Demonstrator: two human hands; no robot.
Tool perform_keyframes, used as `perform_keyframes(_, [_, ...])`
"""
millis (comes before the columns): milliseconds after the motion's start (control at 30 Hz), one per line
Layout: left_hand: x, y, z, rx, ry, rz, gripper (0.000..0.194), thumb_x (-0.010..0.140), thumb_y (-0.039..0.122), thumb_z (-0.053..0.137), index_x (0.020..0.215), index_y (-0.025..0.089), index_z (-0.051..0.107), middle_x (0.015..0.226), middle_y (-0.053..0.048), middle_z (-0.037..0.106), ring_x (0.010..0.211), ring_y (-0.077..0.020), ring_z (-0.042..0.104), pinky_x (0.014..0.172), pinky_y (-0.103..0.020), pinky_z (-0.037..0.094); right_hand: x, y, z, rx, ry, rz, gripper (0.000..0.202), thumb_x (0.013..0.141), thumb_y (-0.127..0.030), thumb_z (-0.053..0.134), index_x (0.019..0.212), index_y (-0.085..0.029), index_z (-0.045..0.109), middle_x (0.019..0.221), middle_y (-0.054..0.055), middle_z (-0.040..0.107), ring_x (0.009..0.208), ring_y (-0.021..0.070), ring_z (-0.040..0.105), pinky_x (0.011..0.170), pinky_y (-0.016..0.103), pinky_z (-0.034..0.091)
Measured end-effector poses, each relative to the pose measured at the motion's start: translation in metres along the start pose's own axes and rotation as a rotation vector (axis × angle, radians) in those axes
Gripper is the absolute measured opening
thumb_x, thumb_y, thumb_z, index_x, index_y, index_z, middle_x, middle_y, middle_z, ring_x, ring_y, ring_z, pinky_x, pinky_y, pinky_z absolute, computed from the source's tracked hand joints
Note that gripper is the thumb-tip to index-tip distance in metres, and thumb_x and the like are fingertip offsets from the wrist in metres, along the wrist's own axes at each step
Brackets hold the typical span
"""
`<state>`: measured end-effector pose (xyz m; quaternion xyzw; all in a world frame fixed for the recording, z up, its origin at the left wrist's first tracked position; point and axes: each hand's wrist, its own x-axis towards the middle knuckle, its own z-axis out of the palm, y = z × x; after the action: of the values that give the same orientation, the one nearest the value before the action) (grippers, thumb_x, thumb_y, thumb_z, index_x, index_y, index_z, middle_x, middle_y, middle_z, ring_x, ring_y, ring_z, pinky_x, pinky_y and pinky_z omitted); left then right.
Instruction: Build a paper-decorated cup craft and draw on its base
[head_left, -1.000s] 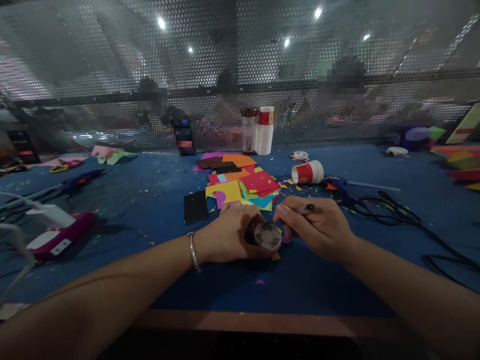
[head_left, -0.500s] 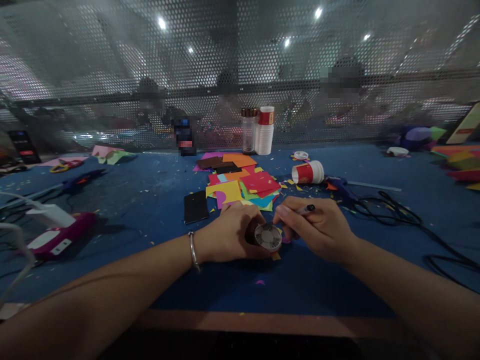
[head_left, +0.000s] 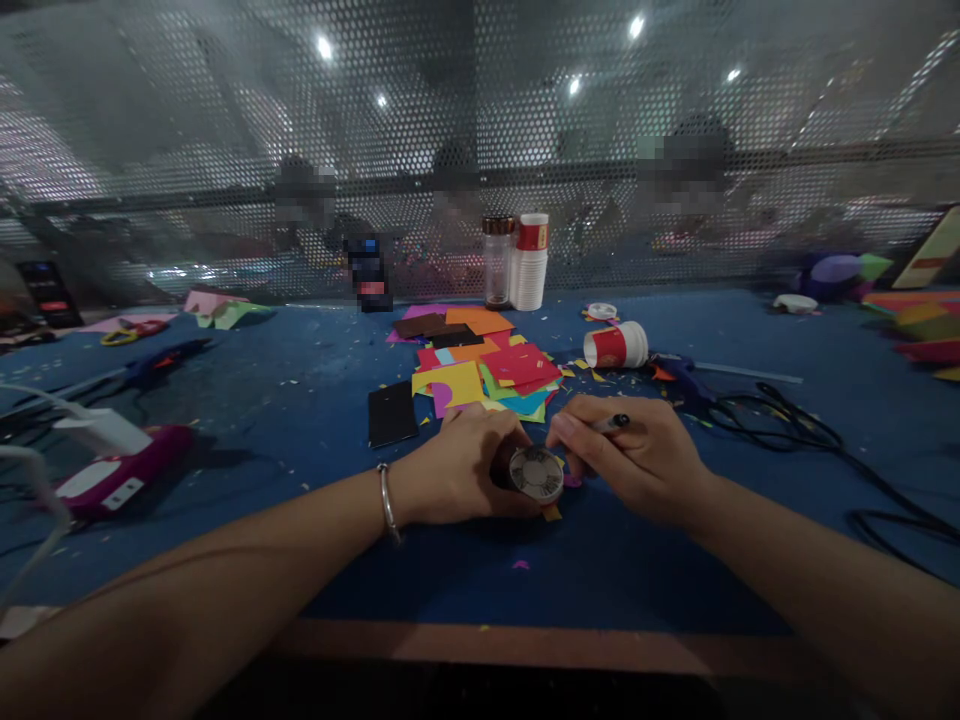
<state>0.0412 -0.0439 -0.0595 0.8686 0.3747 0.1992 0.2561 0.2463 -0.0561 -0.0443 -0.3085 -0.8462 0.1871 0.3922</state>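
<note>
My left hand, with a silver bangle at the wrist, is wrapped round a small round object whose pale, ring-marked face is turned up. The rest of that object is hidden by my fingers. Just to its right, my right hand is closed round a dark-ended pen; the pen's other end is hidden behind the fingers. Small paper scraps lie beside the round object. Beyond both hands is a pile of coloured paper, with a black rectangular piece at its left.
A paper cup lies on its side near a glue gun with a looped black cable. Stacked cups and a jar stand at the back. A magenta power strip is at left, with scissors behind.
</note>
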Motion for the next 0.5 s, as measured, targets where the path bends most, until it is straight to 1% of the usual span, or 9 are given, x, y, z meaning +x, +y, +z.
perform_keyframes(233, [0.001, 0.0, -0.0012, -0.01, -0.032, -0.025, 0.037, 0.068, 0.048, 0.08, 0.084, 0.019, 0.061, 0.082, -0.004, 0.066, 0.073, -0.0196, 0.057, 0.061, -0.032, 0.039, 0.0008, -0.0013, 0.0002, -0.01, 0.01, -0.066, 0.03, 0.098, -0.022, 0.048, 0.07, -0.018, 0.059, 0.053, -0.003, 0.058, 0.047, 0.0082, 0.051, 0.049, 0.022, 0.039])
perform_keyframes(333, [0.0013, 0.0012, -0.0022, 0.004, -0.042, -0.031, 0.038, 0.068, 0.049, 0.08, 0.083, 0.019, 0.06, 0.083, -0.005, 0.066, 0.074, -0.0201, 0.056, 0.062, -0.032, 0.039, 0.0006, 0.0002, -0.0005, -0.054, 0.011, -0.091, 0.033, 0.098, -0.022, 0.048, 0.066, -0.019, 0.056, 0.053, -0.002, 0.057, 0.048, 0.0086, 0.051, 0.05, 0.023, 0.038])
perform_keyframes(400, [0.0011, 0.0019, -0.0027, -0.001, -0.044, -0.05, 0.039, 0.067, 0.047, 0.081, 0.086, 0.019, 0.061, 0.084, -0.005, 0.066, 0.074, -0.0203, 0.057, 0.063, -0.032, 0.039, 0.0003, 0.0006, -0.0021, -0.083, 0.017, -0.109, 0.035, 0.098, -0.022, 0.048, 0.063, -0.019, 0.054, 0.052, -0.003, 0.056, 0.046, 0.0083, 0.049, 0.049, 0.023, 0.036])
perform_keyframes(500, [0.0008, 0.0029, -0.0033, -0.012, -0.045, -0.076, 0.041, 0.065, 0.045, 0.083, 0.088, 0.019, 0.061, 0.083, -0.005, 0.066, 0.075, -0.0206, 0.058, 0.063, -0.032, 0.039, -0.0003, -0.0005, -0.0049, -0.116, 0.024, -0.108, 0.033, 0.097, -0.02, 0.048, 0.065, -0.019, 0.055, 0.049, -0.004, 0.052, 0.044, 0.0077, 0.046, 0.047, 0.023, 0.035])
